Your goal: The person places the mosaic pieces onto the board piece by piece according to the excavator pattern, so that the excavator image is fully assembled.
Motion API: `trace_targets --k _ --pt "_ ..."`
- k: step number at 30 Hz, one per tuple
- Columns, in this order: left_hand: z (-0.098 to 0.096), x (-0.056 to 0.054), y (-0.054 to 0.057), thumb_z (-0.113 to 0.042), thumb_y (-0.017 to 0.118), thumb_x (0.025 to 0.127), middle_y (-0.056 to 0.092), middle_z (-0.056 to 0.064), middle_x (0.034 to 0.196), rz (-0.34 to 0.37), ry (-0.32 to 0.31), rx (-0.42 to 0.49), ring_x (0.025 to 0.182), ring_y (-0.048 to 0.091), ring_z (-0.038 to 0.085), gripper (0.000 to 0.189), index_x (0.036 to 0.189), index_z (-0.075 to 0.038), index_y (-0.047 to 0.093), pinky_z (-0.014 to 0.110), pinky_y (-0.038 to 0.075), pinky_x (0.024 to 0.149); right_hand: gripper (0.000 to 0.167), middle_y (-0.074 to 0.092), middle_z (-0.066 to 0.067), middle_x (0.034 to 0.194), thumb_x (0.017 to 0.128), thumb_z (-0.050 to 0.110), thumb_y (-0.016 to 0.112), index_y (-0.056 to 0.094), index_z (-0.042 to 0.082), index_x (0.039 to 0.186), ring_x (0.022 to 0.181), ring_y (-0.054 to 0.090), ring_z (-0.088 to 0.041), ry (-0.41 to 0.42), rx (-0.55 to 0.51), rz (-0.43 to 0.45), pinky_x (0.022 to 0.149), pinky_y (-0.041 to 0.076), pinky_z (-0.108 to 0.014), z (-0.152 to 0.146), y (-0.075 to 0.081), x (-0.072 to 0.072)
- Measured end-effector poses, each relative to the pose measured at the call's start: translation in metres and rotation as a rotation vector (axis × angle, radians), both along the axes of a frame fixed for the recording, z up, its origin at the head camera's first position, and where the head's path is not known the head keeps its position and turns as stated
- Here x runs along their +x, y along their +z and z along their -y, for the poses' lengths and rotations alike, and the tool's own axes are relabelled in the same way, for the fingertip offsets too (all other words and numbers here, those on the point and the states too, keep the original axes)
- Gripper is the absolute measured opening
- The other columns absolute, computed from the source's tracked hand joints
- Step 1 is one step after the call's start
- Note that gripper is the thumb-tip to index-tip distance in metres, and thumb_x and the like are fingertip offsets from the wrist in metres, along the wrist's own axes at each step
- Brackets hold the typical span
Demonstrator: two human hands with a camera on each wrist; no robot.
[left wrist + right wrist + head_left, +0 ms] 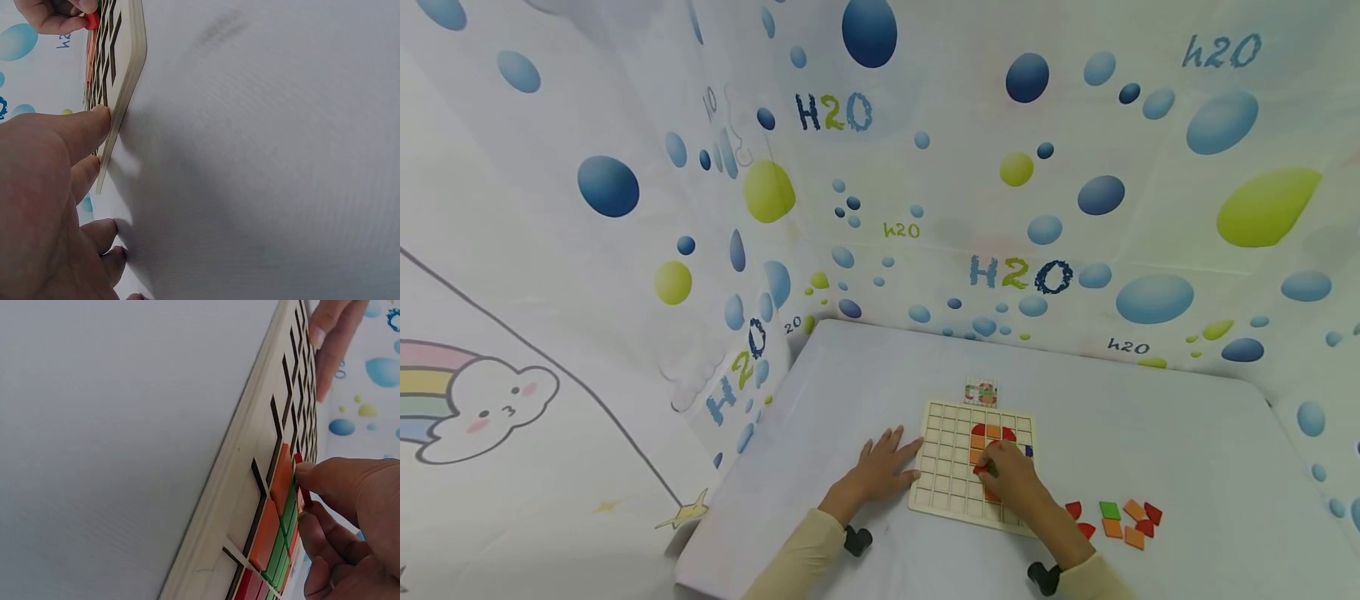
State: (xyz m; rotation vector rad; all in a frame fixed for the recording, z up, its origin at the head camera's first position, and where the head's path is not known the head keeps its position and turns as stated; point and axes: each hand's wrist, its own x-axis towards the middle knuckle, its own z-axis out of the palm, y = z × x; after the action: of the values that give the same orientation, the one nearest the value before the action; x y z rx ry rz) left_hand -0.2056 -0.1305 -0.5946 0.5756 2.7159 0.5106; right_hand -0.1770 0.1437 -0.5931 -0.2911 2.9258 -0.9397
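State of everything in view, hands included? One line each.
Left hand: fingers spread, at the board's left edge
Right hand: pinching a piece
Red piece: held
Grid board: flat, partly filled
Pattern card: lying past the board's far edge
Loose pieces: scattered right of the board

A booth-like corner (805, 283) is formed by white wall coverings (955, 183), printed with blue drops (608, 186), "H2O" lettering (830, 112) and a cartoon cloud (505, 425). A pale-covered table (1150, 433) is set close to them.
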Motion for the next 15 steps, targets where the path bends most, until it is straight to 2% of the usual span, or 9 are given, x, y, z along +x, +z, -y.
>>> trace_targets --k 8,15 --pt "0.0004 -0.0001 -0.0022 -0.048 0.056 0.108 0.023 0.016 0.175 0.002 0.009 0.013 0.161 0.021 0.040 0.063 0.165 -0.028 0.039 0.065 0.017 0.127 0.016 0.058 0.004 0.090 0.089 0.008 0.085 0.071 0.015 0.094 0.086 0.056 -0.011 0.025 0.039 -0.039 0.078 0.054 -0.036 0.0046 0.0006 0.0057" --pt "-0.0001 -0.0006 -0.0015 -0.047 0.056 0.108 0.023 0.017 0.175 0.002 0.005 0.001 0.161 0.021 0.040 0.062 0.165 -0.028 0.038 0.065 0.017 0.127 0.015 0.057 0.006 0.089 0.089 0.012 0.086 0.073 0.017 0.096 0.085 0.054 -0.011 0.038 0.066 -0.057 0.076 0.053 -0.034 0.0035 -0.0017 0.0055"
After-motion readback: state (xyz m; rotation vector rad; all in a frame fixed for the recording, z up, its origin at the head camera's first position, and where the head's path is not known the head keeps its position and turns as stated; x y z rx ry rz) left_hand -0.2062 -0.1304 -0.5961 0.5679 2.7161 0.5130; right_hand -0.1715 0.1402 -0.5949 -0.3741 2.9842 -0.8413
